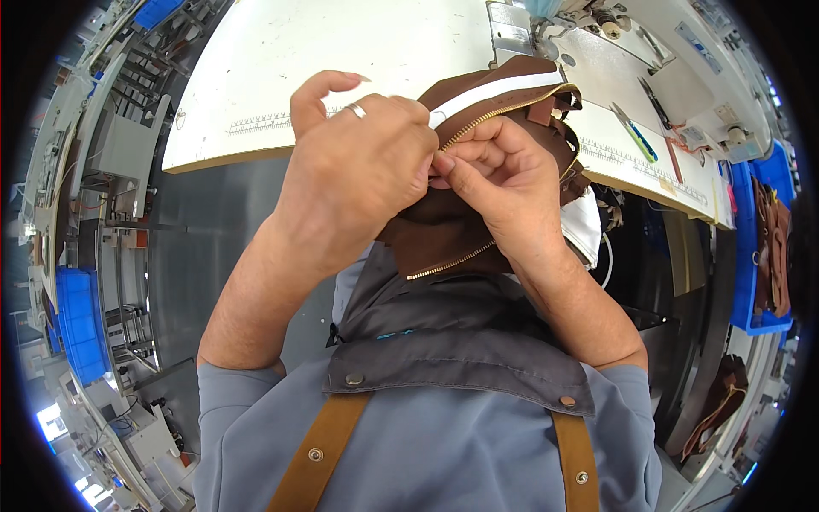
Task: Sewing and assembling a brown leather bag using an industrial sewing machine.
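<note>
A brown bag piece (452,241) with a brass-toothed zipper (503,108) is held up between my hands, over my lap and the table's front edge. A white strip (503,88) runs alongside the zipper. My left hand (354,166), wearing a ring, is closed at the zipper's near end, its index finger raised. Pinched at the same spot, my right hand (516,183) has thumb and fingertips together on the zipper edge. The two hands meet here, and the exact bit between the fingertips is hidden. Another toothed zipper edge (452,264) hangs below them.
The white table (341,51) has printed rulers along its front edge. A sewing machine (708,68) stands at the far right, near snips with blue-green handles (640,141) and a reddish-brown stick (673,160). Blue bins stand right (746,282) and left (83,328).
</note>
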### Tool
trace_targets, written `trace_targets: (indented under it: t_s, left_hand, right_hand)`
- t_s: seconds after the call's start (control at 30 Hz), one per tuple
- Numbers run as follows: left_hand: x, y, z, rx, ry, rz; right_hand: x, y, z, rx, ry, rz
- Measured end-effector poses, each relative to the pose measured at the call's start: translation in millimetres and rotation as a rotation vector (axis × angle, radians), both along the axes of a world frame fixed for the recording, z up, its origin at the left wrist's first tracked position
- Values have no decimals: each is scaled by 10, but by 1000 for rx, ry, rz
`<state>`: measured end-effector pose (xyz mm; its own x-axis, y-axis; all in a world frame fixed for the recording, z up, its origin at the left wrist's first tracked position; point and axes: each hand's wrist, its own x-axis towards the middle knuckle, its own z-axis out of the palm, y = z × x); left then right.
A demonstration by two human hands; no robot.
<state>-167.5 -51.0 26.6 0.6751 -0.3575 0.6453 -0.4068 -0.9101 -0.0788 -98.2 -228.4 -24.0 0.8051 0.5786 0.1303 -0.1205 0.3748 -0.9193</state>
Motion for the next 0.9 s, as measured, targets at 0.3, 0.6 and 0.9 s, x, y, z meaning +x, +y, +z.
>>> trace_targets:
  t_s: [0.3,0.6,0.9]
  left_hand:
    - [-49,563,134,-292,-195,309]
    - [66,-5,-49,-496,236,-96]
    - [133,-67,-138,-617,237,-98]
  right_hand:
    - [23,9,-1,-7,21,-9]
    - [-30,-12,37,-23,20,-14]
    - [57,-68,-12,79,61,75]
